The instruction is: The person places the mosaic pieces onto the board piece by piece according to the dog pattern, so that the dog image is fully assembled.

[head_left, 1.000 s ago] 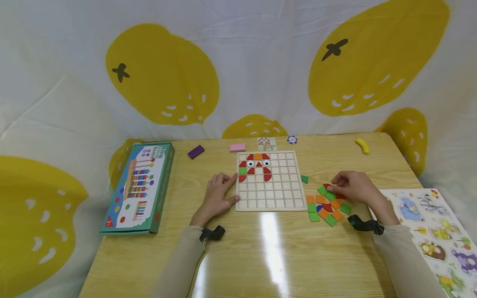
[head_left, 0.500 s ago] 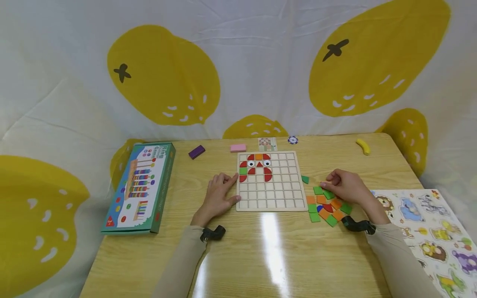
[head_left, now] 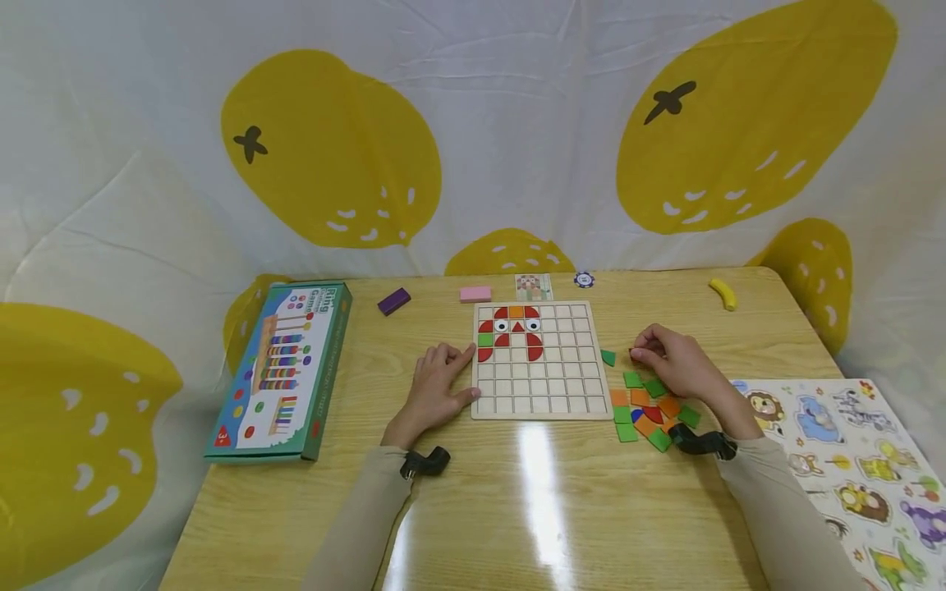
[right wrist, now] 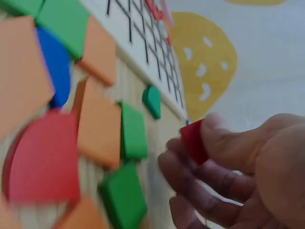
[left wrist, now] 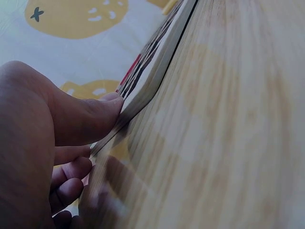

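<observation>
My right hand (head_left: 678, 359) pinches a small red tile (right wrist: 193, 141) between thumb and fingers, just above the loose pile. Much of that tile is covered by the thumb. My left hand (head_left: 438, 386) rests at the left side of the wooden grid board (head_left: 550, 405), thumb and index finger spread along its edge. In the left wrist view the thumb (left wrist: 90, 117) presses on the board's rim. Red, orange and green tiles and two eye tiles (head_left: 534, 326) fill some squares in the board's upper left.
Loose green, orange, red and blue tiles (head_left: 640, 398) lie right of the board, with a green piece (head_left: 608, 358) apart. A game box (head_left: 284, 369) stands left, an animal puzzle sheet (head_left: 850, 460) right. Behind are purple (head_left: 394, 301) and pink blocks (head_left: 475, 294), a picture card (head_left: 534, 286), a chip (head_left: 584, 280) and a toy banana (head_left: 723, 294).
My right hand has moved left from the far side of the tile pile, lifting a red tile with it. My left hand has stayed at the board's edge.
</observation>
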A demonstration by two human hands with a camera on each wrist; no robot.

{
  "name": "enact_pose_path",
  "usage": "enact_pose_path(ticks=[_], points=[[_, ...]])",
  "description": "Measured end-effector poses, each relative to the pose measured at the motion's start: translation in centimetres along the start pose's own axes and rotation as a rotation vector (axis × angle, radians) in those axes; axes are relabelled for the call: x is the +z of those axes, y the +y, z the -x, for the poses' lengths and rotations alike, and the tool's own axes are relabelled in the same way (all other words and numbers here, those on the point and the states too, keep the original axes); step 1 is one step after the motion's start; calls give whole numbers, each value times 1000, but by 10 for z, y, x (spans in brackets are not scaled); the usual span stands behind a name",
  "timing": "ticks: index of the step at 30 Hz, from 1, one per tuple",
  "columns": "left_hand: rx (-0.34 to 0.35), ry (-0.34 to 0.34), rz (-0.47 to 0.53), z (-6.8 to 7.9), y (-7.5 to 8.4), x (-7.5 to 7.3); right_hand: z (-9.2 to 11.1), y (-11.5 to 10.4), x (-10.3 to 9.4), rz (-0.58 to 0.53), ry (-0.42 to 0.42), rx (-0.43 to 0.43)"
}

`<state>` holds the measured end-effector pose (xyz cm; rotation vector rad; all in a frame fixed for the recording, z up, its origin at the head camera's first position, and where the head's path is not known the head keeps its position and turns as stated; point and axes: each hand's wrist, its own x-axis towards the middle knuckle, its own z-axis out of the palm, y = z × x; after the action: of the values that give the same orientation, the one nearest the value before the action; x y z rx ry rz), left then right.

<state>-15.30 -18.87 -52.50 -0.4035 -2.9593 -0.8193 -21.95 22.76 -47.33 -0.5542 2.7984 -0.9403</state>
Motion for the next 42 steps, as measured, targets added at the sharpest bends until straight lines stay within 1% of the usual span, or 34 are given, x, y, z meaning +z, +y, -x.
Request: enact_pose_path(ticks=[3, 7, 12, 18, 23, 26, 30, 35, 37, 42], points=[[-6, -8, -4, 0, -1, 1, -10, -12, 6, -102, 46, -16], [-2, -11, 4, 0, 0, 1, -25, -33, 17, -221, 53, -8], [13, -13, 11, -3, 1, 1, -43, -57, 36, -274, 58, -18], [22, -14, -16, -4, 1, 0, -60, -83, 66, -409, 66, -40], [11, -16, -1, -3, 1, -4, -71, -103, 90, -403, 47, -121], [-1, -25, 0, -3, 1, -4, -75, -111, 100, -386, 23, -148], [-7, -32, 1, -2, 1, -4, -77, -114, 107, -371, 8, -139], [-2, -38, 4, -3, 1, -3, -76, -115, 107, -366, 41, -85], [0, -34, 4, -3, 0, -2, -76, -116, 107, -353, 38, -77], [-1, -23, 0, -2, -1, -2, -78, -122, 115, -298, 20, -124]])
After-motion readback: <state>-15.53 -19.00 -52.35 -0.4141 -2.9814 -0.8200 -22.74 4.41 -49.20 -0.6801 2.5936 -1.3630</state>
